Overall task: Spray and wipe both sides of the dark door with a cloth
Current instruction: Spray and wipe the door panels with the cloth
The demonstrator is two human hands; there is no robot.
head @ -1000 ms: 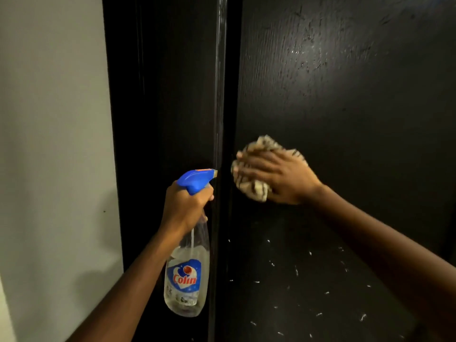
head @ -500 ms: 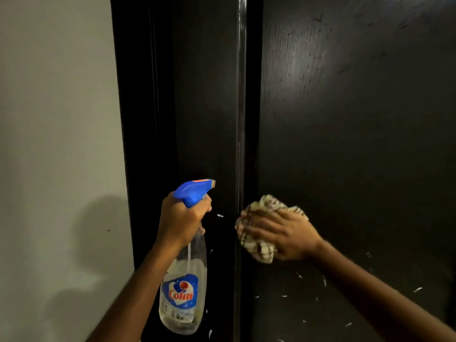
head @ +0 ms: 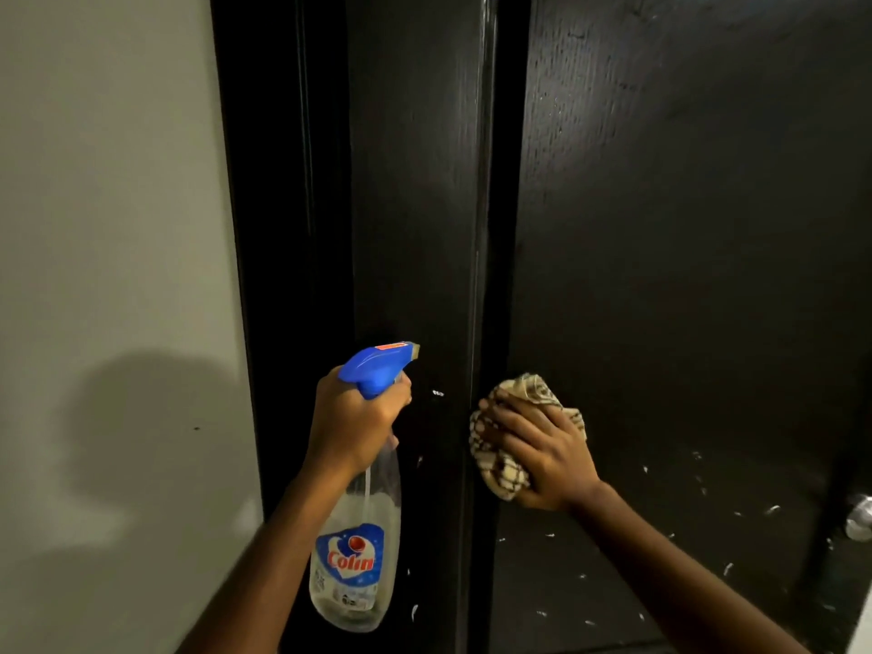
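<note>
The dark door (head: 684, 257) fills the right half of the head view, its lower part flecked with white droplets. My right hand (head: 542, 450) presses a crumpled beige checked cloth (head: 500, 469) flat against the door close to its left edge. My left hand (head: 354, 427) grips the neck of a clear spray bottle (head: 354, 568) with a blue trigger head and a "Colin" label. Its nozzle points at the dark door frame (head: 415, 205) beside the cloth.
A pale wall (head: 108, 228) stands at the left with my shadow on it. A metal door knob (head: 859, 516) shows at the right edge. White flecks dot the frame near the nozzle.
My right hand has slid the cloth down the door from a higher spot a second ago. The view has shifted left and down; the bottle hand has stayed at about the same height.
</note>
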